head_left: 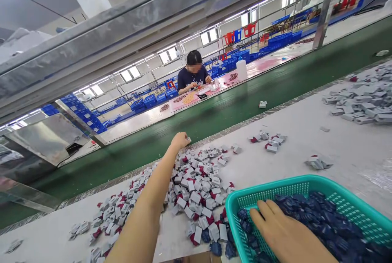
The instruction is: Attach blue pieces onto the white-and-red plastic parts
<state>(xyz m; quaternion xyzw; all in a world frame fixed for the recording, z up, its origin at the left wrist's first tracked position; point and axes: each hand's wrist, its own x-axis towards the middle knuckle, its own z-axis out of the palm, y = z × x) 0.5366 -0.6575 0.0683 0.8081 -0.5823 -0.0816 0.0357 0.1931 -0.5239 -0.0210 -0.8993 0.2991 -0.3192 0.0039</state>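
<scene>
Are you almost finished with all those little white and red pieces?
Not nearly. The left hand reaches to the far edge of a big heap of white and red pieces spread on the table. The right hand rests in the teal basket on dark blue pieces. Another grey pile waits farther right.

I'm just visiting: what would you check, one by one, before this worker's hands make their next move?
1. Left hand has reached the far edge of the grey-and-red pieces: ok.
2. Left hand actually grips a piece: cannot tell, fingers curl away from view.
3. Right hand rests inside the teal basket: ok.
4. Basket holds dark blue pieces: ok.
5. Basket sits fully on the table: cannot tell, its near side is cut off.
6. Green belt near the left hand is bare: ok.
</scene>
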